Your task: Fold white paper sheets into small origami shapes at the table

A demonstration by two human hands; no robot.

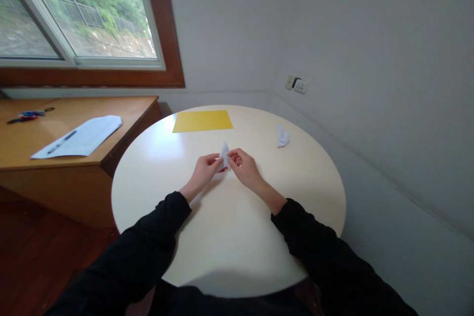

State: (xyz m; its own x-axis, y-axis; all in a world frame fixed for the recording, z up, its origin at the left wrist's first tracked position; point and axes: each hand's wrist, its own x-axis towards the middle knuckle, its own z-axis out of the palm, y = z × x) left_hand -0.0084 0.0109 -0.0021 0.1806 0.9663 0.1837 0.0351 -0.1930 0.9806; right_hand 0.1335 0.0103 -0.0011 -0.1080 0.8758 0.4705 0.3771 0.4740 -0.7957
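Both hands meet above the middle of the round table, around a small piece of folded white paper [224, 150]. My left hand [206, 168] pinches its left side between thumb and fingers. At its right side, my right hand [244, 164] grips the paper with thumb and bent forefinger. The paper rises to a point between the hands, and its lower part is partly covered by my fingers. A small red patch shows just beneath it; what it belongs to I cannot make out.
A yellow sheet [203, 121] lies at the far side of the round white table [229, 237]. Crumpled white paper [283, 136] rests at the right. On the wooden desk [122, 103] to the left are papers [87, 136], a pen [62, 141] and scissors [31, 115]. Walls stand close behind and right.
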